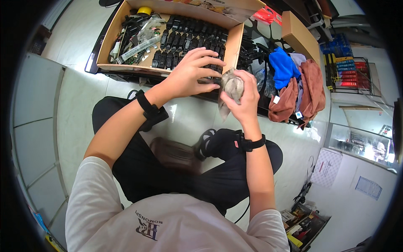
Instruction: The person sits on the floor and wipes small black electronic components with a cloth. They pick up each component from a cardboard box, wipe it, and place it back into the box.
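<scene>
The right hand (243,94) is pinching a crumpled grey cloth (231,87) while the left hand (191,71), fingers spread, is touching it above a cardboard box (107,40) of black plastic parts (184,40).

Workshop or repair stockroom: cardboard box (110,38) of black plastic parts (184,40), tool rack (346,71), rag pile (300,86), tiled floor (79,96).

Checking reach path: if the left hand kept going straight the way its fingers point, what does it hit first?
Probably the rows of black parts in the cardboard box; the left hand points right over them, near the grey cloth. Depth unclear.
</scene>
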`<state>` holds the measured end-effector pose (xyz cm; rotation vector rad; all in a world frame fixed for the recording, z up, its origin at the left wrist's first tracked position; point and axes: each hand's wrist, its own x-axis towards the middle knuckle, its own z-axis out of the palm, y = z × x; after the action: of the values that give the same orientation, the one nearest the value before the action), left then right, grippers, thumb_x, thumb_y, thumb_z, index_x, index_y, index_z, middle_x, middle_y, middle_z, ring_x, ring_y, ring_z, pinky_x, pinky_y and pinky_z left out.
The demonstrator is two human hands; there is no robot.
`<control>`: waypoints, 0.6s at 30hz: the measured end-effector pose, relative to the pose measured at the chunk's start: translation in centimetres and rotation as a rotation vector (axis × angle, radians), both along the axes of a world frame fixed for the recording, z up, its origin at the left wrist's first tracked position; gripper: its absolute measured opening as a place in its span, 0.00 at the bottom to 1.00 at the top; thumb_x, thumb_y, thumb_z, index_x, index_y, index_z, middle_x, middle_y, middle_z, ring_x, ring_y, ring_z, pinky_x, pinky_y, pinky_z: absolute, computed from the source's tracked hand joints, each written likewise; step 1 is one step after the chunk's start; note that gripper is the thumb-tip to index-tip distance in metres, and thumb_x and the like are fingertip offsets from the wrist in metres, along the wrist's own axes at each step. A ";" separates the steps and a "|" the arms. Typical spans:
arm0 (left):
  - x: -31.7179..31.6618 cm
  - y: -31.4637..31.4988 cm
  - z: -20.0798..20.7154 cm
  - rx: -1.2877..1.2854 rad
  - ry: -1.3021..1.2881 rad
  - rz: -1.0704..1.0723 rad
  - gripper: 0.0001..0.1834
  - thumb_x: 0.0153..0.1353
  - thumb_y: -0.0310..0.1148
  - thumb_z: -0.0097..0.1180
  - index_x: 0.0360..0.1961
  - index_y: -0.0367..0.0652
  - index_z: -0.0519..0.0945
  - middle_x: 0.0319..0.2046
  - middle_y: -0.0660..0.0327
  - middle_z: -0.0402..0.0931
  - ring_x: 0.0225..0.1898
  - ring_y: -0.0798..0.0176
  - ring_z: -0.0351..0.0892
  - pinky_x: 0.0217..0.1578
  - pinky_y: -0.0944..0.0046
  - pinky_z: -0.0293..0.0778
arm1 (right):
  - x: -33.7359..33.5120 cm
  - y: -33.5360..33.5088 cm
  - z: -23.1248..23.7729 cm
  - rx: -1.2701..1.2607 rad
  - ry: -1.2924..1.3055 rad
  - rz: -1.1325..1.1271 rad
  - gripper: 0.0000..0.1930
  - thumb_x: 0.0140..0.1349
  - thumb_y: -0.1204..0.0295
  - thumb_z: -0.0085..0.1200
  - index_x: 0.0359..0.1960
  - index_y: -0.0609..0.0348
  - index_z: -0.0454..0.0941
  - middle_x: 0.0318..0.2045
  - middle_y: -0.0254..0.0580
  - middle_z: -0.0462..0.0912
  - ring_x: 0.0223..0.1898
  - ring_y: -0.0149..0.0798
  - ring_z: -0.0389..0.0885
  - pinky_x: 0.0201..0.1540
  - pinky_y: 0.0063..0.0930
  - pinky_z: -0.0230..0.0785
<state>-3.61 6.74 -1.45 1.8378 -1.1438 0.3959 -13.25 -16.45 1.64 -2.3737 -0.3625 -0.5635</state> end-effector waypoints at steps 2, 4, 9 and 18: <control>0.1 0.2 0.2 0.049 -0.084 0.036 0.15 0.52 0.34 0.82 0.42 0.48 0.95 0.63 0.66 0.86 0.74 0.49 0.75 0.79 0.38 0.65 | 0.1 0.2 1.2 -0.025 -0.123 -0.032 0.34 0.51 0.74 0.79 0.62 0.59 0.79 0.57 0.52 0.85 0.58 0.53 0.87 0.64 0.43 0.79; 0.0 0.3 0.4 0.050 -0.104 0.066 0.14 0.52 0.36 0.80 0.41 0.48 0.94 0.60 0.67 0.86 0.73 0.52 0.75 0.79 0.38 0.63 | -0.3 0.7 2.5 -0.027 -0.227 0.014 0.34 0.51 0.74 0.80 0.61 0.59 0.80 0.57 0.53 0.85 0.58 0.55 0.86 0.64 0.46 0.79; 0.0 -0.4 0.3 0.104 -0.207 0.088 0.13 0.49 0.33 0.77 0.38 0.46 0.94 0.58 0.68 0.86 0.73 0.53 0.75 0.80 0.38 0.62 | 0.0 2.5 2.3 -0.123 -0.246 0.147 0.37 0.50 0.71 0.81 0.64 0.57 0.78 0.61 0.53 0.83 0.58 0.59 0.83 0.64 0.50 0.78; -0.2 0.5 1.0 0.104 -0.160 0.137 0.15 0.46 0.33 0.79 0.38 0.50 0.94 0.55 0.72 0.86 0.73 0.55 0.75 0.80 0.39 0.61 | -0.4 2.0 1.9 0.035 -0.239 0.179 0.35 0.51 0.68 0.82 0.62 0.56 0.80 0.59 0.53 0.84 0.58 0.58 0.84 0.64 0.49 0.78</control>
<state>-3.80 7.23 -0.47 2.0110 -1.1677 0.5806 -13.61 -14.43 3.54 -2.2166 -0.6580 -0.7635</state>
